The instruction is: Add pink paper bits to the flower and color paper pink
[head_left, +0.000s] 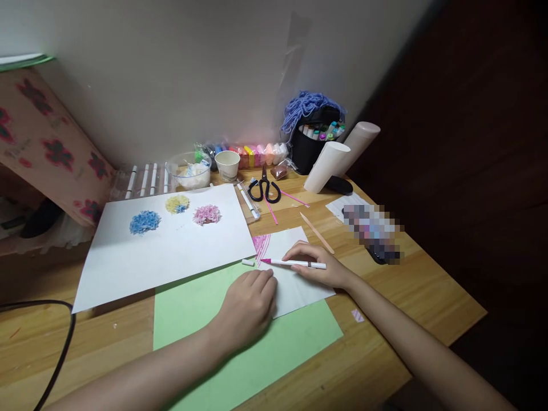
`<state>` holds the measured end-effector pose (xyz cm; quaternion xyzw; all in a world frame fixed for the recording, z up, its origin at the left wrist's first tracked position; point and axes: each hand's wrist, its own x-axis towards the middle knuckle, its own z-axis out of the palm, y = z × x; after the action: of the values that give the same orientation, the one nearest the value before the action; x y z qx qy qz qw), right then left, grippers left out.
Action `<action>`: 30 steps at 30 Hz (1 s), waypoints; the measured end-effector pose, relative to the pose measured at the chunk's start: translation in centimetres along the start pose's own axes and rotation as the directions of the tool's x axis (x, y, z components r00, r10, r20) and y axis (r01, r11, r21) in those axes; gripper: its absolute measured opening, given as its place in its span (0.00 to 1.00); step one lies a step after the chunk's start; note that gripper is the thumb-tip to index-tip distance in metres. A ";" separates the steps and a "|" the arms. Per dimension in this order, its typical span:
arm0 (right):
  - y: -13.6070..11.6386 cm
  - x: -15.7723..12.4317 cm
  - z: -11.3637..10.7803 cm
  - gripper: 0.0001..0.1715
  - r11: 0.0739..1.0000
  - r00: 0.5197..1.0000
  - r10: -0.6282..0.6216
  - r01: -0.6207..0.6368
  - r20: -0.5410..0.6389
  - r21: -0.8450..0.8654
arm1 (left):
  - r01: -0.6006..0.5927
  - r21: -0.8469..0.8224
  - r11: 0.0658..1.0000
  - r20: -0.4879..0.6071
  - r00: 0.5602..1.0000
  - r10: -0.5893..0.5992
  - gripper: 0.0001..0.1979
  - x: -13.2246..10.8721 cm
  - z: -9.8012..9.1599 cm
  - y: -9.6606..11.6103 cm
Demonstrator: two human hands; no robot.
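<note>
A white marker with a magenta tip is pinched in my right hand, its tip touching or just above a small white paper. Curved magenta strokes fill that paper's upper left corner. My left hand lies closed in a loose fist over the paper's left edge; the inside of its fingers is hidden. Under both is a light green sheet. A white pen cap sits left of the marker tip.
A large white sheet bears blue, yellow and pink flower-like clusters. Behind stand black scissors, a paper cup, a clear bowl and a black pen holder. A wooden stick and a blurred-out object lie right.
</note>
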<state>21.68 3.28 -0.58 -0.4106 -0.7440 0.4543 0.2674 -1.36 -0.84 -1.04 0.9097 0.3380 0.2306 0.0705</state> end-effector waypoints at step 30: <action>1.4 0.5 -0.1 0.13 0.982 0.971 0.103 -0.065 -0.214 0.177 | 0.036 0.018 0.999 0.147 0.988 -0.038 0.08 0.3 -0.3 -0.2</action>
<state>22.01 4.11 -1.76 -0.4659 -0.6500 0.4779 0.3634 -1.45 -0.56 -0.69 0.9184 0.3504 0.1588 0.0923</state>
